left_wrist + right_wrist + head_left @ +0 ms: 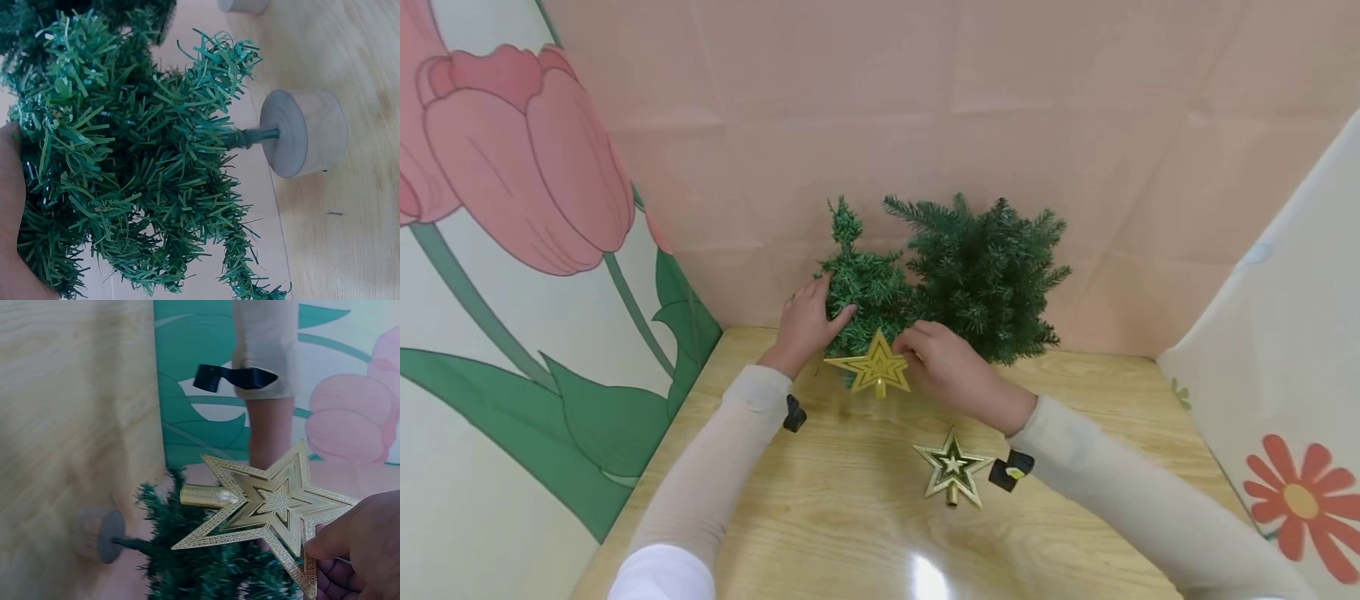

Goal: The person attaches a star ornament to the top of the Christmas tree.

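Observation:
My right hand [951,371] pinches a gold star tree topper [880,367] by one of its points. In the right wrist view the star [272,503] shows a glittery outline and a hollow tube at its base. The star is in front of the small Christmas tree [868,287], overlapping its lower branches. My left hand [808,321] holds that tree from its left side, thumb in front and fingers partly hidden in the branches. The left wrist view shows the tree's bare stem set in a round wooden base [306,132].
A darker, bushier Christmas tree [988,279] stands right behind and to the right. Another gold star topper [953,468] lies on the wooden table [820,517], near my right wrist. Pink cloth [880,100] hangs at the back, with flower-printed panels on both sides.

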`<state>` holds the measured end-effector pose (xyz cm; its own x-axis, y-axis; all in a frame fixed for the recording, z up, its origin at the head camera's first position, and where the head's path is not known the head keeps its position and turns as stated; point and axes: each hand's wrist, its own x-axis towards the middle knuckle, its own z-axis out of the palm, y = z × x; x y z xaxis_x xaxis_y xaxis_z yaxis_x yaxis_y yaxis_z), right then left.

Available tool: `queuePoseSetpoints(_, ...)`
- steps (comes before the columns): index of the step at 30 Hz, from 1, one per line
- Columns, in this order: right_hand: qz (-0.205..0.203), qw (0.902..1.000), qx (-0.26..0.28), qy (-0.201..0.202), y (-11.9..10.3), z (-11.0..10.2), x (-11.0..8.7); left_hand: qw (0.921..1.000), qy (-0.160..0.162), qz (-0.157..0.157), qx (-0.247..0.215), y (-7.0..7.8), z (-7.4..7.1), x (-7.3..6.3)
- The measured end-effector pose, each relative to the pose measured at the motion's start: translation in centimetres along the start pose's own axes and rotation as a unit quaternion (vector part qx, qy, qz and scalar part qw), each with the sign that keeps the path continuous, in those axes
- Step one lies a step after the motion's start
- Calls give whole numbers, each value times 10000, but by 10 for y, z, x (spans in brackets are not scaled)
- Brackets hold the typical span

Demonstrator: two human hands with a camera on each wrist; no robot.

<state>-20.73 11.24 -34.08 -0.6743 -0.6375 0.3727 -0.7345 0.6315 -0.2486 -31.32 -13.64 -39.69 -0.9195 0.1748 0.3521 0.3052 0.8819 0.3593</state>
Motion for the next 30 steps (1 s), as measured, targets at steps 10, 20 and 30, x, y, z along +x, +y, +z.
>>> queuePoseSetpoints(10,-137,9997,-49,200,-7,-33,17,9998,0,5,-210,1,3,2)
queuePoseSetpoints(20,-432,9972,35,615,-16,-51,39,9999,43,138,-27,-3,5,-4)
queuePoseSetpoints(30,-306,9936,20,1091,-12,-70,65,9999,96,91,-6,-3,2,1)
